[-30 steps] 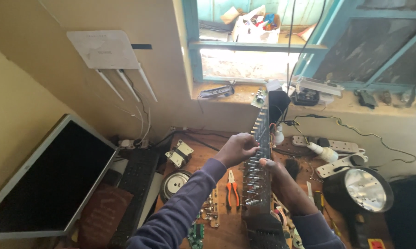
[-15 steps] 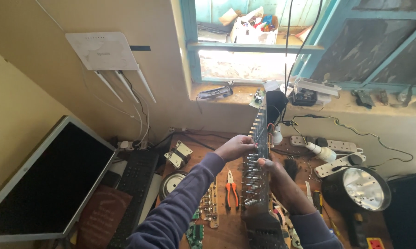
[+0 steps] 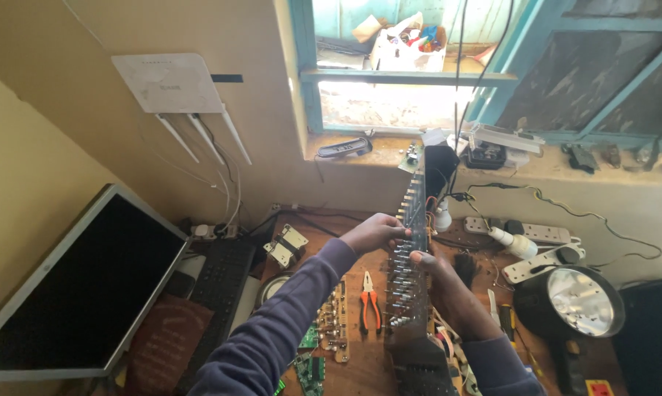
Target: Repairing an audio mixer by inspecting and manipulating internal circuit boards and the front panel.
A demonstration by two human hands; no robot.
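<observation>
Two hands share one long circuit board (image 3: 411, 257) studded with rows of knob posts, held on edge above the counter (image 3: 360, 367) and pointing up toward the window sill (image 3: 389, 150). My left hand (image 3: 375, 233) pinches the board's left edge, fingers curled round it; my right hand (image 3: 437, 282) grips it lower down from the right, fingers wrapped on the edge. As I judge it, the way to do this well is to hold by the edges only — never by the posts — and keep the trailing wires (image 3: 448, 198) slack. Below lie orange-handled pliers (image 3: 370, 309) and smaller green boards (image 3: 312, 359); a round lamp (image 3: 573, 301) sits to the right, a monitor (image 3: 67, 293) far left.
</observation>
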